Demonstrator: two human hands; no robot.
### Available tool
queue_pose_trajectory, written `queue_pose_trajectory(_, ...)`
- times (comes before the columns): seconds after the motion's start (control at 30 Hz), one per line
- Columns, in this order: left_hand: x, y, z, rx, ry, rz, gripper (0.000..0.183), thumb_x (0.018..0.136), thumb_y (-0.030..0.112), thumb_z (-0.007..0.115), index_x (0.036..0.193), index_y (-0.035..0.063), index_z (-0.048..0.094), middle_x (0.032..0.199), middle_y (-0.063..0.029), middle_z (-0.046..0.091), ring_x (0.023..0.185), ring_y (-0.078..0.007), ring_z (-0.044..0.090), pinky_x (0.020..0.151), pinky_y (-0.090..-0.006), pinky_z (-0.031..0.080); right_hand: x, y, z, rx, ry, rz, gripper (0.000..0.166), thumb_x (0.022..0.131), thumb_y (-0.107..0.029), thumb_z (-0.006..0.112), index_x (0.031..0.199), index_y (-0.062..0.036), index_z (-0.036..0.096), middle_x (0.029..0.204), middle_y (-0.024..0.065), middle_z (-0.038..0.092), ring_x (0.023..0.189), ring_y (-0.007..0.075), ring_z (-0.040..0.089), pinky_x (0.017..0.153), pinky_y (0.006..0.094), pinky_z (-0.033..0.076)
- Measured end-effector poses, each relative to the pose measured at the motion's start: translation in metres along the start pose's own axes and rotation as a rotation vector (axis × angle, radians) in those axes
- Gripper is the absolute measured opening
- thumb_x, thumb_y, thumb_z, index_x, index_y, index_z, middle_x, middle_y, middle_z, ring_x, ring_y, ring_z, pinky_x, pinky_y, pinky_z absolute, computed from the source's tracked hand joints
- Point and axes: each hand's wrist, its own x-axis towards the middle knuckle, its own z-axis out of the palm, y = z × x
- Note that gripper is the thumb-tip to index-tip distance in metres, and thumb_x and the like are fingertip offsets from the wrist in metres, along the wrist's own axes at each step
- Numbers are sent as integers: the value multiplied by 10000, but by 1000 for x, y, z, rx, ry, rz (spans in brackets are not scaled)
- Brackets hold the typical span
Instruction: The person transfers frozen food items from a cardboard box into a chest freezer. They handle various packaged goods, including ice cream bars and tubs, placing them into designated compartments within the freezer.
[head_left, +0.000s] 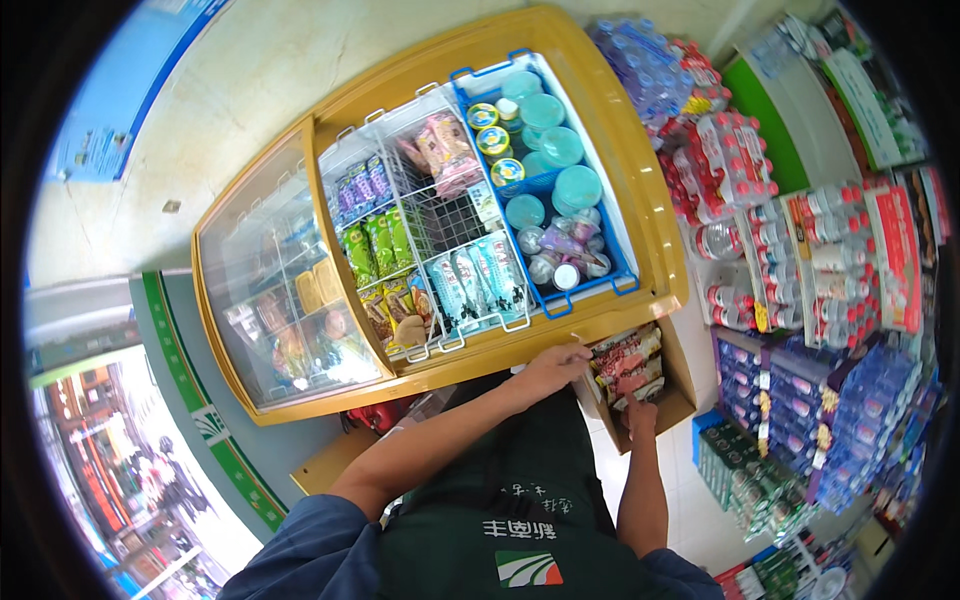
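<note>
An open cardboard box (679, 375) stands against the front of a yellow chest freezer (480, 356). Inside it lie several red-and-cream wrapped packs (628, 365). My left hand (553, 369) grips the box's left upper edge, close under the freezer's rim. Down in the near end of the box, my right hand (641, 417) touches the packs; whether its fingers hold one is hidden. Wire baskets in the freezer contain green ice-cream packs (388, 241), pale blue packs (478, 281), pink packs (444, 152) and purple packs (364, 187).
A blue basket (555, 304) of teal-lidded tubs occupies the freezer's right end. The sliding glass lid (277, 285) covers its left part. Stacked bottle packs (724, 161) and blue bottle cases (780, 397) line the right side. A doorway (142, 450) lies at lower left.
</note>
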Motion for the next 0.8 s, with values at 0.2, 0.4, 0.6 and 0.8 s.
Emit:
queue_pose_trajectory(0.2, -28, 4, -93, -427, 348, 91, 312, 1026, 250, 591, 1259, 47, 628, 1084, -43, 679, 949, -150, 646, 885, -309, 513, -90, -160, -8, 221, 87, -425, 240, 973, -192, 680, 1020, 43, 692, 820, 39, 667, 703, 108, 621, 630, 265, 517)
queue_pose_trajectory(0.4, -34, 11, -186, -565, 563, 151, 261, 1013, 184, 571, 1217, 33, 634, 1063, -61, 693, 947, -164, 664, 864, -313, 523, -143, -359, 80, 179, -117, -669, 207, 989, -159, 659, 1057, 35, 685, 846, 36, 678, 775, 107, 637, 704, 246, 515)
queue_pose_trajectory(0.6, -44, -9, -243, -666, 655, 160, 248, 1020, 192, 571, 1202, 43, 647, 1074, -57, 704, 945, -162, 666, 863, -304, 523, -136, -463, 220, -126, -354, -882, 251, 943, -201, 706, 1077, 10, 706, 891, 113, 732, 803, 188, 687, 744, 314, 536)
queue_pose_trajectory(0.8, -62, -26, -262, -728, 646, 148, 284, 1034, 204, 557, 1252, 34, 624, 1099, -70, 692, 962, -166, 658, 882, -307, 518, -122, -580, 373, -484, -163, -1240, 225, 917, -187, 681, 1002, 21, 672, 908, 211, 706, 889, 412, 678, 777, 463, 536)
